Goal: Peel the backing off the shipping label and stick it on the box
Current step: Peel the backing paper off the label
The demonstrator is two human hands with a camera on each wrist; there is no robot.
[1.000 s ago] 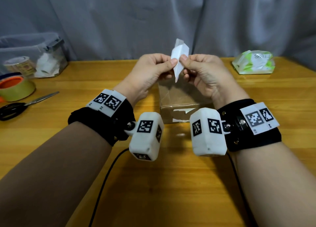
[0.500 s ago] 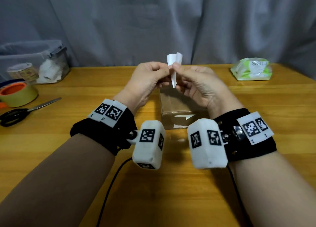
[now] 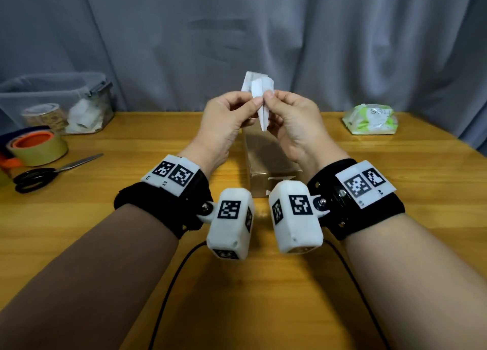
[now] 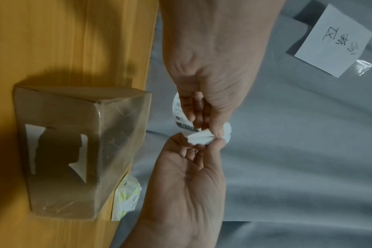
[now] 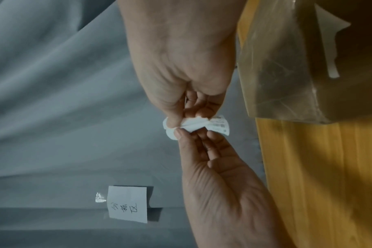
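A small white shipping label [image 3: 259, 96] is held up above a brown cardboard box [image 3: 266, 162] in the middle of the table. My left hand [image 3: 254, 103] pinches its left edge and my right hand [image 3: 268, 96] pinches its right edge, fingertips almost touching. The label is curled and creased. The left wrist view shows the left hand [image 4: 206, 124] above, the right hand [image 4: 200, 146] below, and the label [image 4: 199, 137] between them, its printed side partly visible. The box [image 4: 64, 134] has clear tape and torn white scraps on it.
A clear plastic bin [image 3: 52, 99], a tape roll [image 3: 39, 146] and scissors [image 3: 52, 170] lie at the left of the wooden table. At the back right sits a tissue pack [image 3: 369, 123]. A handwritten note [image 5: 127, 203] hangs on the grey curtain. Black cables [image 3: 171, 283] trail near me.
The label has gone from a flatter sheet to a tighter curl between the fingertips. Both hands have drawn closer together and sit a little higher over the box.
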